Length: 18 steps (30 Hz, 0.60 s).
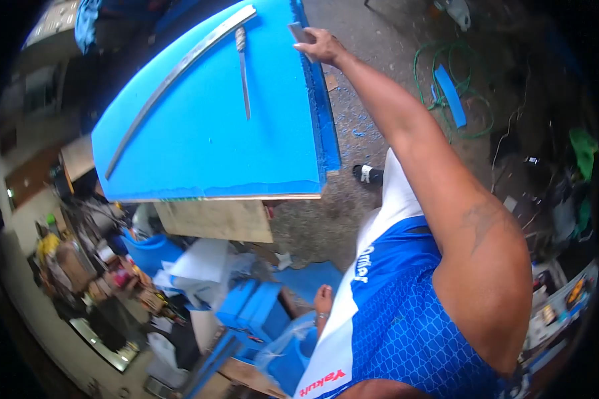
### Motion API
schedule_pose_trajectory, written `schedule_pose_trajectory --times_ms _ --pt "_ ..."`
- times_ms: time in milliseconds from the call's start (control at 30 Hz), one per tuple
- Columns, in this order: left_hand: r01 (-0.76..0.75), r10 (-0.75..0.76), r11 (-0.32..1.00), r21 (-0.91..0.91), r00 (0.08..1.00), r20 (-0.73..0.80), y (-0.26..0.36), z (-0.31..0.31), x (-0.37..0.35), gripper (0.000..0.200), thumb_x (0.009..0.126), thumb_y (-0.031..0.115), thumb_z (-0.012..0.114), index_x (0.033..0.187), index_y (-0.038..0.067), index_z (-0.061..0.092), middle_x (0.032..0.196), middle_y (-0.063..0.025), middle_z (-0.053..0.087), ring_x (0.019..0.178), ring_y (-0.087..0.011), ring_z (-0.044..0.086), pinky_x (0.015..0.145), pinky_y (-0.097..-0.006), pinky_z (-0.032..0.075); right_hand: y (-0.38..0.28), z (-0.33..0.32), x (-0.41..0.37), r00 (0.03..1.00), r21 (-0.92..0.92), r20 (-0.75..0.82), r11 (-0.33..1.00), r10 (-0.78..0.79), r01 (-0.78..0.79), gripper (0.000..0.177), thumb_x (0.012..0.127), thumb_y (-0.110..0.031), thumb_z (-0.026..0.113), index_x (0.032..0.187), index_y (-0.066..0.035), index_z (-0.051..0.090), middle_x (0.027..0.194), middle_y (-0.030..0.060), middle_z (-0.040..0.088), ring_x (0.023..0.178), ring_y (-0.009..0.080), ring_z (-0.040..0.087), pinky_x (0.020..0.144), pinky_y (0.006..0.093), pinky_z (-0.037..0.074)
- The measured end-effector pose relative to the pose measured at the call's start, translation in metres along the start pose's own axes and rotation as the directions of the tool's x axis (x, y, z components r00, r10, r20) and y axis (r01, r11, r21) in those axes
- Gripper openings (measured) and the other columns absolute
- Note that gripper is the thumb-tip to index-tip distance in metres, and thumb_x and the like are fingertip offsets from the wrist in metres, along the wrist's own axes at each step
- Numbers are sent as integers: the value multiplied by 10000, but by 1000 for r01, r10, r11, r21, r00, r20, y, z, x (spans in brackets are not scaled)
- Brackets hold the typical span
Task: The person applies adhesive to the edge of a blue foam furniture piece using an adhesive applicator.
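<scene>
A heap of mixed goods (86,266) crowds the left side of the dim room, next to a blue tub (154,254) with whitish plastic inside. Above it, a large blue board (193,139) forms the work surface, a pale wood panel (213,221) showing below its near edge. On the board lie a long metal strip (170,85) and, to its right, a thin blade with a wrapped handle (240,41). Lower down stand blue boxes (254,311) and a blue bucket (303,362) partly covered by clear plastic. The right hand (323,46) grips a flat grey block (295,31) at the board's ragged right edge; contact is unclear. The left hand is out of view. Blue scraps dot the floor (389,86); farther right lie a green cord (416,63) and a blue strip (451,96).
</scene>
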State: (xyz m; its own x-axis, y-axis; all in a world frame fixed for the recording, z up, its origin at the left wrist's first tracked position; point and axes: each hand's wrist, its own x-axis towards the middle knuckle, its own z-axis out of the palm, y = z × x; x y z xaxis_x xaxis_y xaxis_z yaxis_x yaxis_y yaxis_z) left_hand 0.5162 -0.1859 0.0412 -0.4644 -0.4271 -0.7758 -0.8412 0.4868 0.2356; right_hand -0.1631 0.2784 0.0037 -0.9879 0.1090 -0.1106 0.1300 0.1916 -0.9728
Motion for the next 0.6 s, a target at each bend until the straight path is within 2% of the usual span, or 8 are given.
schedule_pose_trajectory --times_ms 100,167,300,333,400,467,500,600 --pt "71 -71 997 9 997 12 -34 -11 -3 402 938 317 686 1171 -10 659 969 -103 717 849 -164 663 791 -307 530 15 14 -18 999 162 33 987 17 -22 825 778 -511 761 1344 48 540 1276 273 612 1151 333 627 975 416 510" --pt "103 -103 995 -7 995 7 -36 -17 -9 412 942 314 683 1188 -14 651 971 -101 715 851 -159 665 791 -303 531 8 17 -56 991 23 134 999 19 -23 806 772 -514 754 1351 8 545 1240 244 621 1143 313 619 969 422 503" --pt "160 -161 986 -53 987 -8 63 -26 -26 402 946 306 673 1188 -14 646 974 -106 710 859 -173 670 800 -317 539 26 41 -192 954 64 278 993 -111 97 732 764 -480 756 1332 -59 570 1226 167 588 1162 295 582 993 465 476" --pt "117 -117 993 -14 993 -18 88 -30 -25 400 948 304 670 1188 -14 644 975 -107 708 861 -177 671 802 -320 541 21 41 -220 931 11 346 993 -117 121 734 766 -438 777 1353 -58 552 1222 151 590 1145 289 588 988 451 480" --pt "-127 132 983 135 991 -24 113 -41 -5 399 951 295 657 1191 -23 640 1042 -149 702 935 -228 675 854 -353 533 15 28 -229 907 129 420 990 -4 -56 819 752 -466 770 1405 -52 499 1301 200 559 1264 310 518 1065 441 435" --pt "-333 361 908 253 930 -74 145 -40 23 388 953 258 633 1199 -42 630 1184 -227 663 1104 -330 640 966 -412 492 30 21 -180 980 201 197 978 20 -60 752 795 -432 775 1385 -43 517 1227 167 606 1136 278 595 963 409 500" --pt "-338 361 916 215 929 -80 169 -45 42 394 954 230 623 1236 -45 611 1251 -253 629 1166 -363 604 1017 -421 457 32 16 -148 983 317 156 937 102 -147 683 824 -398 766 1355 -35 535 1159 141 629 1052 253 621 900 388 518" --pt "-453 448 890 55 845 -290 272 -62 52 413 964 214 617 1294 -32 576 1293 -200 617 1155 -294 620 996 -381 474 21 39 -87 959 528 71 806 274 -269 497 880 -314 739 1244 -14 584 978 81 659 829 178 646 723 327 534"
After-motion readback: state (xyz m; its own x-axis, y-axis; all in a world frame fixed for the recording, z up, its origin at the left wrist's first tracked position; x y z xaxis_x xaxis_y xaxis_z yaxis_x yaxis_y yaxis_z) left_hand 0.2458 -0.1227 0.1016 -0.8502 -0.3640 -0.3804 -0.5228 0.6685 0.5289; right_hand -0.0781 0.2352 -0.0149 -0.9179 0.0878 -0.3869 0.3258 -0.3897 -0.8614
